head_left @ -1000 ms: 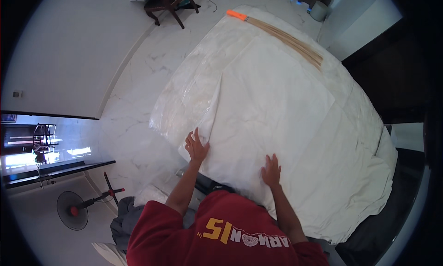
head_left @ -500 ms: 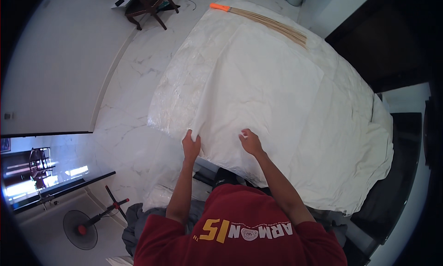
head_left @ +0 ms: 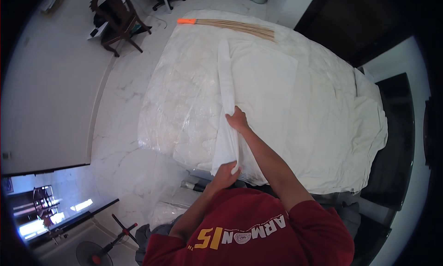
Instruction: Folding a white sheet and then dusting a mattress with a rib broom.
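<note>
A white cloth lies over the mattress, which has a clear plastic cover on its left part. The cloth's left side is turned over in a long narrow fold that runs away from me. At its near end my left hand is closed on the folded edge, close to the bed's front edge. Farther along, my right hand grips the same fold, with fingers curled over it. The cloth hides part of the fingers of both hands.
A stick broom with an orange handle lies at the bed's far end. A carved wooden chair stands at the far left. A fan is at the lower left. Bunched white bedding covers the bed's right side.
My left hand has carried the cloth's left edge rightward and folded it over. My right hand has moved farther up the bed and taken hold of the fold. The view has shifted.
</note>
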`<state>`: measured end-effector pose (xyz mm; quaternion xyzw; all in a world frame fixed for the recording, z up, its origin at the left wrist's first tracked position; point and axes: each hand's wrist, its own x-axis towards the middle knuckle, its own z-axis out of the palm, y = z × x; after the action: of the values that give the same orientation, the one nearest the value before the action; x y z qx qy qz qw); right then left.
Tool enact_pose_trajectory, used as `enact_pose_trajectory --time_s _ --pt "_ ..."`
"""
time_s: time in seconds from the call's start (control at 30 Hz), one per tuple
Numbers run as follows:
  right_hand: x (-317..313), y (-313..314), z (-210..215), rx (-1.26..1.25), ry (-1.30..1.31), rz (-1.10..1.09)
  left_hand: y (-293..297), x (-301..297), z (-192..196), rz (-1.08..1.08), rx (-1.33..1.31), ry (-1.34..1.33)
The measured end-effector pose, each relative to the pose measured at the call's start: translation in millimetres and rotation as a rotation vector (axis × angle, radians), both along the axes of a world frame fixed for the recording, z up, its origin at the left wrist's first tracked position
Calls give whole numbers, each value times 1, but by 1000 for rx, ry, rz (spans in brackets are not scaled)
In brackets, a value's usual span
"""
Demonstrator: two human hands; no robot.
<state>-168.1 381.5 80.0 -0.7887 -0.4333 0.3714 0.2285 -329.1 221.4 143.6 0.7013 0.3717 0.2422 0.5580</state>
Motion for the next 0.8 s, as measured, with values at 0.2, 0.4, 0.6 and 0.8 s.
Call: enact_pose_trajectory --time_s 0.2,0.4,0.6,0.8 --pt "77 1 -32 46 293 -195 -21 18 26 -372 -104 -43" --pt "106 5 -45 137 58 -195 -14 29 30 -593 -184 6" --pt "93 37 -46 294 78 17 14 24 -41 -116 -317 234" --pt "81 106 -56 169 184 308 76 2 -130 108 -235 401"
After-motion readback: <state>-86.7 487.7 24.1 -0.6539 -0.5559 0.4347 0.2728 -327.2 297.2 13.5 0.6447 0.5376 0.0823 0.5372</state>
